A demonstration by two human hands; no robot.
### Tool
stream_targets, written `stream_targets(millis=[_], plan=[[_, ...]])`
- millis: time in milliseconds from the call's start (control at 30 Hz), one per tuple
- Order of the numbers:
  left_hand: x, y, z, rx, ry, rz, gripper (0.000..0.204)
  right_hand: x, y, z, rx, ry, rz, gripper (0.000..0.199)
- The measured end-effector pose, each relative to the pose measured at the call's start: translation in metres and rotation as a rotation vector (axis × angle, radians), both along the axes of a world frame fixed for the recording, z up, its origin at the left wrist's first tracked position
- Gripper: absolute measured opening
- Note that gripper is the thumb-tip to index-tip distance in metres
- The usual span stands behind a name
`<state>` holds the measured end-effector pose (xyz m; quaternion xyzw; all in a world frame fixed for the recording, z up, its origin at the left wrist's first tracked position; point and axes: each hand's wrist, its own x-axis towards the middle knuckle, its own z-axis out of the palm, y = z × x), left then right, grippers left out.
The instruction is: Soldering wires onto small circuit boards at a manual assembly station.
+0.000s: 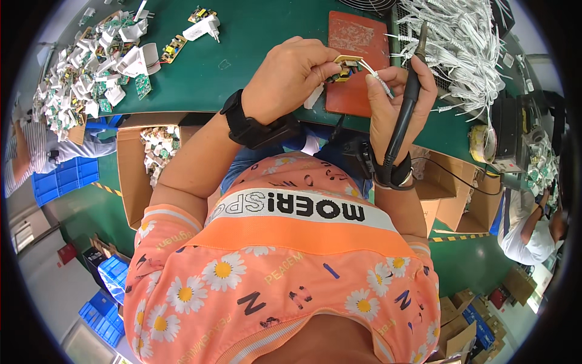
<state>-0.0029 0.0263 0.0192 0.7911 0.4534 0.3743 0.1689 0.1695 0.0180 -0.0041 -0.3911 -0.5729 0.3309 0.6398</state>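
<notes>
A small circuit board [348,67] with yellow, blue and black components is held up over the left side of a rust-red plate [357,36]. The person's left hand [297,76] has thumb and fingertips clamped on its left end. At its right end, the pale leads of a white cable [380,82] reach the board's edge; whether they are joined cannot be told. The right hand [397,103] pinches that cable between thumb and finger and also grips a black soldering iron [410,91], whose tip points up and away from the board.

The plate lies on a green table [254,30]. To its right is a heaped bundle of white cables [451,48], with a roll of tape [483,142] near the table's edge. On the left stands a pile of white casings and green boards [100,76], and just beside it a white plug casing [203,28] with prongs.

Writing shows mainly on the person's orange shirt [279,242]: large block capitals, solid and outlined, run upside down along a white band [291,207], with small yellow words and scattered dark letters among printed daisies. Below the table stands a cardboard box [130,164] holding white pieces.
</notes>
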Motion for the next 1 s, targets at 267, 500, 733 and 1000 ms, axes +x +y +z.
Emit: stream_targets(millis=[267, 500, 733, 1000], plan=[[0.001, 0.001, -0.003, -0.142, -0.141, 0.005, 0.012, -0.001, -0.001, -0.001, 0.010, -0.056, -0.011, 0.059], [0.001, 0.001, 0.006, 0.311, 0.228, -0.002, 0.019, -0.007, 0.005, 0.000, -0.012, 0.053, 0.047, 0.058], [-0.011, -0.014, 0.001, 0.483, 0.706, -0.077, 0.012, 0.007, -0.001, -0.003, -0.079, -0.359, 0.225, 0.053], [-0.017, -0.038, -0.013, 0.393, 0.924, -0.077, 0.018, 0.001, -0.012, -0.019, 0.069, -0.539, 0.234, 0.050]])
